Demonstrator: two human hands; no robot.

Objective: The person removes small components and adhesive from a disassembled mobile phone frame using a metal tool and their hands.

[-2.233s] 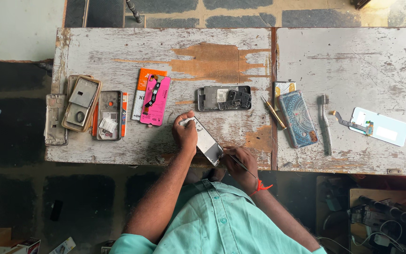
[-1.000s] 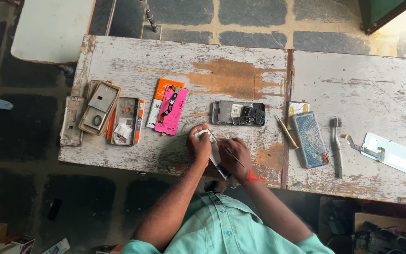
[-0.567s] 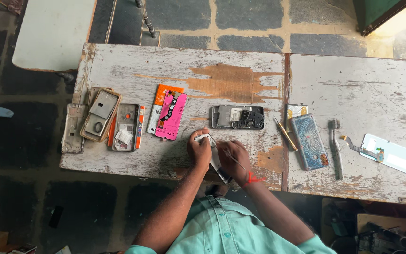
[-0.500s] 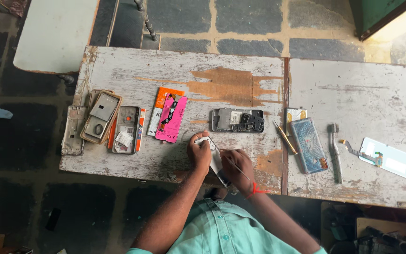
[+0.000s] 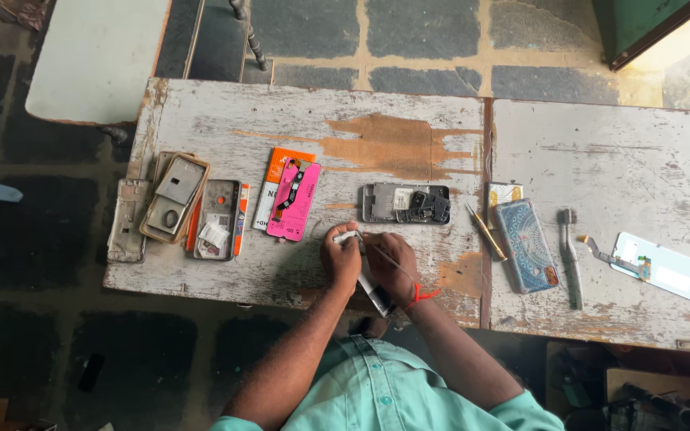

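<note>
At the near edge of the worn white wooden surface (image 5: 225,120), my left hand (image 5: 339,259) gripped a slim silver phone (image 5: 370,289) while my right hand (image 5: 393,262) pinched a thin metal tool (image 5: 378,249) against it, mid-prying; steady pressure seemed needed.

Two hands (image 5: 341,259) share one phone (image 5: 375,294). On two tables (image 5: 225,120) lie one opened phone (image 5: 405,203), three frames (image 5: 173,195) (partly stacked), one pink panel (image 5: 295,199), one patterned case (image 5: 526,244), one screwdriver (image 5: 485,231).
</note>
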